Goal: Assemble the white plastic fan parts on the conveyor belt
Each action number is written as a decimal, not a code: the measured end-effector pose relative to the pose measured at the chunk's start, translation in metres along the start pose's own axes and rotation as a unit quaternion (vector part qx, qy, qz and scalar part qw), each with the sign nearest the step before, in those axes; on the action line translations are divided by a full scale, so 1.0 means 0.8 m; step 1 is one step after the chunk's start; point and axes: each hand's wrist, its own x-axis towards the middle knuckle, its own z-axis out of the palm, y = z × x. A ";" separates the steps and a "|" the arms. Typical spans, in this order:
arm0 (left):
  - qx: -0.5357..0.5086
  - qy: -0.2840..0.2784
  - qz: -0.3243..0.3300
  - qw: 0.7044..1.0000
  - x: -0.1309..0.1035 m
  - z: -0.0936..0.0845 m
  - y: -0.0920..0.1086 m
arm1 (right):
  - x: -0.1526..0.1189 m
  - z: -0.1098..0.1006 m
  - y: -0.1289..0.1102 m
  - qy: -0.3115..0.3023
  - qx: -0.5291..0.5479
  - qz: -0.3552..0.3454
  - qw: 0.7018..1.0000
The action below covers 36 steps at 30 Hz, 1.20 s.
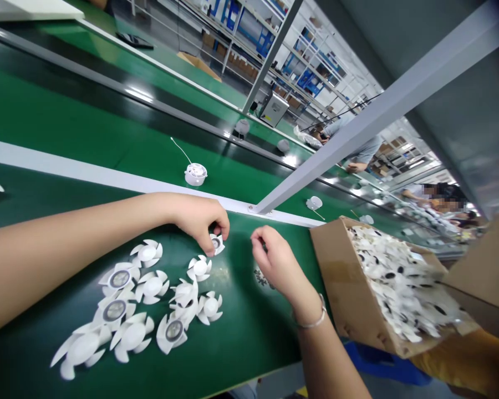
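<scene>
My left hand (203, 221) reaches across the green tabletop (249, 343), thumb and fingers closed on a small white fan impeller (217, 244) with its dark round hub facing up. To its right, my right hand (272, 257) is held in a pinch; whatever sits between those fingertips is hidden. Beneath the right hand lies a little cluster of small dark parts (261, 277). Several more white impellers (153, 286) are spread left of and below my left hand, some with the hub side up, such as one impeller (174, 331) near the front.
An open cardboard box (336, 277) full of white impellers stands at the right. Beyond a white rail (66, 172), a green conveyor belt (149, 160) carries white fan housings, one housing (195, 174) with a wire. A slanted metal post (316, 149) rises ahead. Other people work farther right.
</scene>
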 end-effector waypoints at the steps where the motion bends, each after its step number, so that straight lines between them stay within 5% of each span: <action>1: 0.005 0.013 0.006 1.000 0.001 0.002 0.001 | 0.014 0.000 -0.005 -0.006 0.019 -0.011 1.000; 6: 0.008 0.082 0.005 0.997 0.005 0.012 -0.003 | 0.052 0.027 -0.014 0.005 0.090 -0.046 0.995; 17: -0.101 0.077 0.014 0.992 0.016 0.017 -0.028 | 0.037 0.041 0.016 -0.027 0.091 -0.036 0.995; 28: -0.099 0.065 0.016 0.993 0.015 0.012 -0.023 | 0.042 0.058 -0.004 0.010 -0.140 -0.102 0.985; 36: -0.093 0.064 -0.031 0.993 0.016 0.009 -0.013 | 0.038 0.050 -0.012 -0.005 -0.191 -0.112 0.975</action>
